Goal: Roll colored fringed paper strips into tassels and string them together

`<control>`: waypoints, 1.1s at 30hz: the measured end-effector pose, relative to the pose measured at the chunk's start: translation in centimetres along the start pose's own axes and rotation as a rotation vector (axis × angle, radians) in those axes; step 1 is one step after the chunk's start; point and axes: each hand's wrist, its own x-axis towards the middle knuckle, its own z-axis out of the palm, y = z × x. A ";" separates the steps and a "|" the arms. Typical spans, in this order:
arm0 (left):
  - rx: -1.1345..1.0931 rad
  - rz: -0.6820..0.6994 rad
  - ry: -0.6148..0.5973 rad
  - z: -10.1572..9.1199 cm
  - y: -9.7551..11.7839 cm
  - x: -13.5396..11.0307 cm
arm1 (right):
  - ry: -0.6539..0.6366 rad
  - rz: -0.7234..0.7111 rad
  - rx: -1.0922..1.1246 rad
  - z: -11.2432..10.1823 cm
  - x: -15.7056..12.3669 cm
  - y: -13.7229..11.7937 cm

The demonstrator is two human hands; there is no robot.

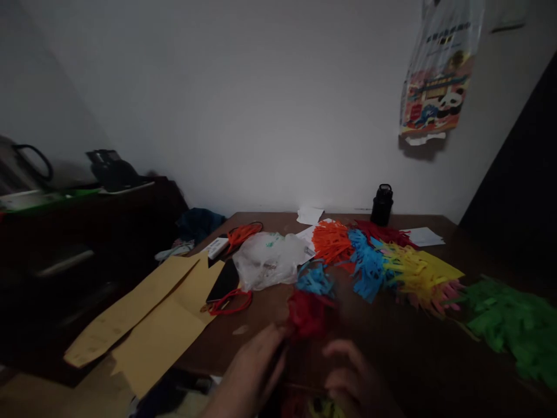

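Observation:
My left hand reaches forward at the table's near edge, its fingertips touching a crumpled red fringed paper piece; motion blur hides whether the fingers grip it. My right hand sits beside it, lower right, fingers curled inward over something dark I cannot make out. Just beyond lies a small blue fringed paper piece. Further back a spread of fringed paper cut-outs runs across the table: orange, blue, yellow.
Green fringed paper lies at the right. A clear plastic bag, a dark phone, red cords and brown envelopes lie on the left. A black bottle stands near the wall. A printed bag hangs above.

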 end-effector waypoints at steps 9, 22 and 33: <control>-0.785 -0.269 0.200 4.4 1.9 -1.0 | 0.011 -0.319 -0.340 3.5 3.4 1.4; -1.170 -0.568 0.125 5.5 2.3 -0.7 | 0.174 -0.176 -0.034 1.3 0.9 0.4; -1.735 -0.647 -0.002 6.2 4.7 -1.0 | 0.084 -0.171 -0.205 1.1 0.3 -3.2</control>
